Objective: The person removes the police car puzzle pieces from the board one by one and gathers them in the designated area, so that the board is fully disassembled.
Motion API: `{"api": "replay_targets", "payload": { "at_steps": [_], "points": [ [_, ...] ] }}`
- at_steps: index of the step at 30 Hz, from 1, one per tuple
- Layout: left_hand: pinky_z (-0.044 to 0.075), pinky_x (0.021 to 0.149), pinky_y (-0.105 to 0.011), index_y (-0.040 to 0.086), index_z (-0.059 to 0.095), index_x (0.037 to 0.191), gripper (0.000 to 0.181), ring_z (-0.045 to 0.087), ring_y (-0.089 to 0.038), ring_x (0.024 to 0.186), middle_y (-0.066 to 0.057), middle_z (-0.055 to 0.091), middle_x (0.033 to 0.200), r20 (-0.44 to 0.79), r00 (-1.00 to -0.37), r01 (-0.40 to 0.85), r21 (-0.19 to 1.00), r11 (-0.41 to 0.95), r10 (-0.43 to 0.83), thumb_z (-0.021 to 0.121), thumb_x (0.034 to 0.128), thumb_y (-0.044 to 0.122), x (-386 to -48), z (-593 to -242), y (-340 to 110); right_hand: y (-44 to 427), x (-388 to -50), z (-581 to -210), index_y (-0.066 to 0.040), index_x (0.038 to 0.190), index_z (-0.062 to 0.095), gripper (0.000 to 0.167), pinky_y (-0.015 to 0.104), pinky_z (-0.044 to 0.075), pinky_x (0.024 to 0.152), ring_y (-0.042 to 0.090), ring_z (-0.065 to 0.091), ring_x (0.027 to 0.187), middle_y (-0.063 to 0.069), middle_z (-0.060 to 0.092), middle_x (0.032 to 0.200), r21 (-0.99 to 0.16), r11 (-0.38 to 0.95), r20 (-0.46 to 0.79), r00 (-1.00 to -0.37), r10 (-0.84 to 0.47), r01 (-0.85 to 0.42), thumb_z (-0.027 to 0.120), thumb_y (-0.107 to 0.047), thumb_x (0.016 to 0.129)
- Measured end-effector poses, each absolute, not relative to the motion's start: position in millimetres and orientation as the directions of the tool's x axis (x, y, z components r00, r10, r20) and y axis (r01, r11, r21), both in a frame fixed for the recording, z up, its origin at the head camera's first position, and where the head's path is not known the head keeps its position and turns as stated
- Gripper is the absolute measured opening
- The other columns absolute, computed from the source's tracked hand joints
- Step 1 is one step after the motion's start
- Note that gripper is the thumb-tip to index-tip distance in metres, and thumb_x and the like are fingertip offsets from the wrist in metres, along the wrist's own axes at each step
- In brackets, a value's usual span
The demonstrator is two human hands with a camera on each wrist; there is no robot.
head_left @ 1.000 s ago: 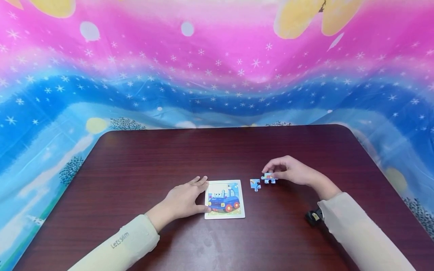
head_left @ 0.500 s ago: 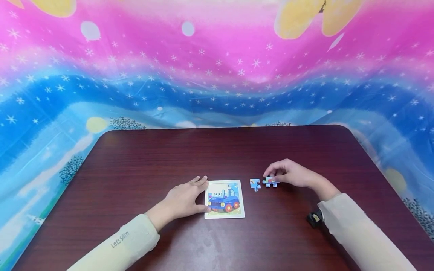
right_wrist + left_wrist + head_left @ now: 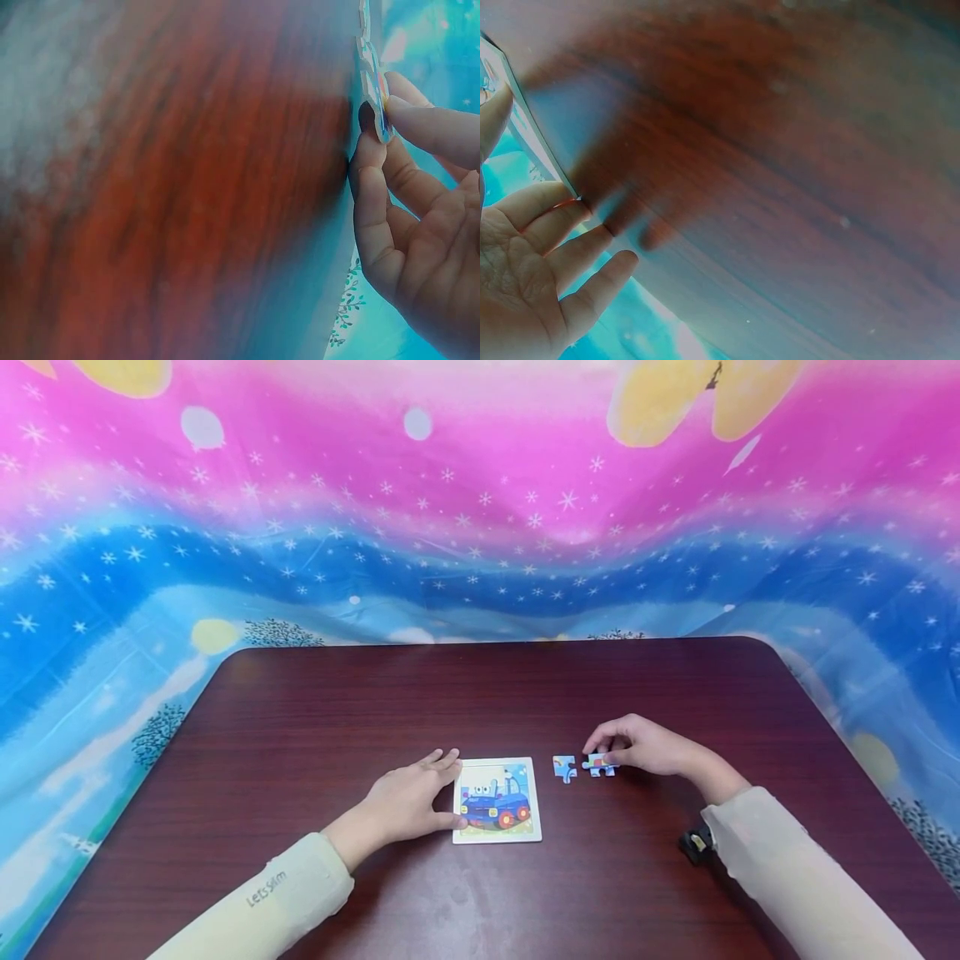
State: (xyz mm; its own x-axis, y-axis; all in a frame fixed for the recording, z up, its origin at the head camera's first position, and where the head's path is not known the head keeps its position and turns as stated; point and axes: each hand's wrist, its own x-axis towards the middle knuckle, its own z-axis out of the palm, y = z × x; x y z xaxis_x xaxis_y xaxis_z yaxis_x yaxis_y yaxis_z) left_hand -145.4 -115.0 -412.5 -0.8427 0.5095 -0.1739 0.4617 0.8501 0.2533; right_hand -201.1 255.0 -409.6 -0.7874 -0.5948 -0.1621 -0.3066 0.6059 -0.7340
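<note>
A square puzzle board (image 3: 497,837) with a white frame lies on the table, its picture a blue cartoon car. A pale patch shows near the picture's upper left. My left hand (image 3: 408,800) rests at the board's left edge, thumb over the lower corner and fingers reaching the upper one. In the left wrist view those fingers (image 3: 592,292) look nearly straight. Right of the board, my right hand (image 3: 648,745) pinches a blue puzzle piece (image 3: 597,767) with some red on it; the right wrist view has this piece (image 3: 381,112) between thumb and fingers. Another loose puzzle piece (image 3: 564,767) lies between it and the board.
The dark red-brown wooden table (image 3: 480,702) has rounded far corners. Behind it hangs a pink and blue patterned cloth (image 3: 480,527). A small black device (image 3: 696,845) sits by the right sleeve cuff.
My right hand has shifted slightly toward me with its puzzle piece, which now lies a little farther from the loose one. The left hand and the board stay put.
</note>
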Motion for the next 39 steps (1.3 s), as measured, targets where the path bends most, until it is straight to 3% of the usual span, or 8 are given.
{"api": "replay_targets", "payload": {
  "at_steps": [17, 31, 39],
  "points": [
    [0.047, 0.106, -0.048, 0.009, 0.051, 0.146, 0.082, 0.038, -0.025, 0.147, -0.004, 0.042, 0.157, -0.173, -0.843, 0.462, 0.253, 0.85, 0.51, 0.076, 0.0814, 0.053, -145.4, -413.4, -115.8, 248.8, -203.0, -403.6, -0.002, 0.111, 0.069, 0.02, 0.025, 0.05, 0.068, 0.013, 0.059, 0.078, 0.007, 0.065, 0.094, -0.712, 0.6, -0.113, -0.783, -0.611, -0.365, 0.064, 0.002, 0.093],
    [0.048, 0.104, -0.049, 0.009, 0.05, 0.146, 0.083, 0.037, -0.025, 0.147, -0.004, 0.041, 0.157, -0.173, -0.841, 0.463, 0.262, 0.847, 0.513, 0.075, 0.0815, 0.055, -146.2, -414.9, -116.1, 191.7, -209.5, -402.6, -0.01, 0.11, 0.072, 0.02, 0.028, 0.053, 0.072, 0.013, 0.059, 0.081, 0.006, 0.065, 0.098, -0.694, 0.567, -0.104, -0.717, -0.689, -0.444, 0.066, -0.003, 0.092],
    [0.047, 0.105, -0.048, 0.008, 0.051, 0.145, 0.083, 0.038, -0.026, 0.147, -0.005, 0.043, 0.157, -0.171, -0.84, 0.463, 0.269, 0.845, 0.515, 0.076, 0.0812, 0.054, -146.8, -415.2, -116.1, 157.7, -206.7, -401.7, -0.013, 0.107, 0.073, 0.018, 0.023, 0.052, 0.069, 0.01, 0.056, 0.078, 0.002, 0.066, 0.103, -0.681, 0.56, -0.132, -0.673, -0.728, -0.472, 0.068, -0.004, 0.091]
  ]
}}
